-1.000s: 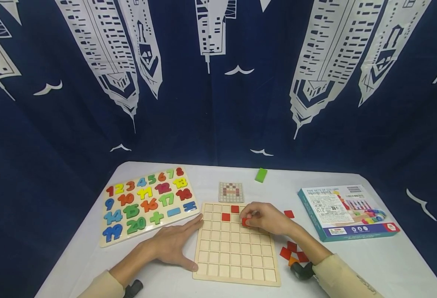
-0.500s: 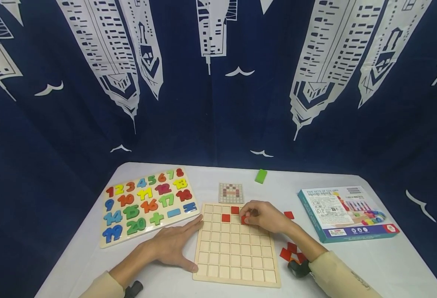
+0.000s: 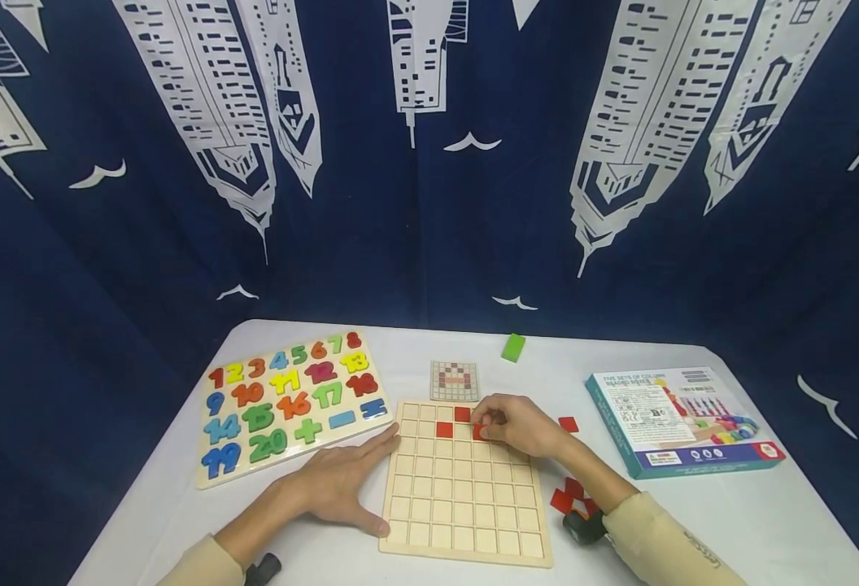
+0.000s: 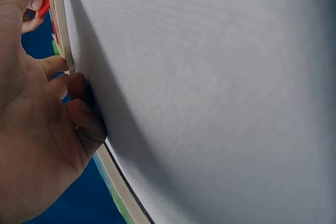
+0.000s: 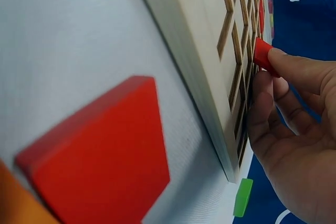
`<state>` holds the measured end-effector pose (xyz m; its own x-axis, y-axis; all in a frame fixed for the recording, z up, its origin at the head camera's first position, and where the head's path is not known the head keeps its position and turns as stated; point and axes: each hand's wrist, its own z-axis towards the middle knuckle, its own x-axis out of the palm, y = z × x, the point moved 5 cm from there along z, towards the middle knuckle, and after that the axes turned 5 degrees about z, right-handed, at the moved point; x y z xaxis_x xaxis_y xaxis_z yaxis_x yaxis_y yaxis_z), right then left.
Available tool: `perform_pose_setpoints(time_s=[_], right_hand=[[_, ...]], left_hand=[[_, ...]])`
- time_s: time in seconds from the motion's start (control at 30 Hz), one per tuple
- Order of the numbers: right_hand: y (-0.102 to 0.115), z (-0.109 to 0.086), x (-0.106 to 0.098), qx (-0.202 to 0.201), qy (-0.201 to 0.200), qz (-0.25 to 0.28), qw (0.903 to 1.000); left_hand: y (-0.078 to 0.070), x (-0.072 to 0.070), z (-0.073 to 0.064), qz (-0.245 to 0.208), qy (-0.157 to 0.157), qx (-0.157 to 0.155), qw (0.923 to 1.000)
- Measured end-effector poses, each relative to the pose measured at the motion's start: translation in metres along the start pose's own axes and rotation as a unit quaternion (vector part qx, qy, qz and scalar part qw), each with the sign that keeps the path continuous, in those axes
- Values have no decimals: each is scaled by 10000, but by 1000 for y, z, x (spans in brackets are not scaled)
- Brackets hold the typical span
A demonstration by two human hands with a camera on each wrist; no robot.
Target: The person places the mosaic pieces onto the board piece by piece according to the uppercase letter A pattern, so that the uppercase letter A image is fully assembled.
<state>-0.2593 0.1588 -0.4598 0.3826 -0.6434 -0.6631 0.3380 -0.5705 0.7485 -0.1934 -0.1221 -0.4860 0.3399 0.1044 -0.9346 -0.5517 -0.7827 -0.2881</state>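
A light wooden grid board (image 3: 463, 513) lies flat on the table. My left hand (image 3: 342, 482) rests along its left edge, thumb and fingertips at the rim, fingers extended. Between the thumb and fingers of my right hand (image 3: 521, 425) is a red square tile (image 5: 264, 56), pinched over a cell near the board's upper right. In the right wrist view the tile stands tilted to the grid. One red tile (image 3: 462, 413) sits in the top row and another red tile (image 3: 444, 430) one row lower, to its left.
A patterned card (image 3: 454, 381) lies beyond the board. Left is a number puzzle (image 3: 305, 430); right, a boxed set (image 3: 682, 419). A green block (image 3: 513, 347) lies at the back. Loose red tiles (image 3: 562, 501) and an orange piece (image 5: 16, 200) are near my right forearm.
My right hand, with the red tile, has moved slightly away from me, and the tile now sits lower at its cell. My left hand has stayed put.
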Motion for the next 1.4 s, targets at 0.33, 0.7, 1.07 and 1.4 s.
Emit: perform_pose_setpoints(time_s=[0.33,0.7,1.07,1.4], right_hand=[[1,3,1,102,68,-148,9998],[1,5,-1,100,13,-361,9993],[0,4,0,15,54,-487,9988],[-1,7,2,54,108,-567,9983]], left_hand=[[1,1,0,-81,61,-35,9999],[1,1,0,-88,87,-65,9999],[0,0,0,-90,51,-49,9999],[0,1,0,-102,50,-36,9999]])
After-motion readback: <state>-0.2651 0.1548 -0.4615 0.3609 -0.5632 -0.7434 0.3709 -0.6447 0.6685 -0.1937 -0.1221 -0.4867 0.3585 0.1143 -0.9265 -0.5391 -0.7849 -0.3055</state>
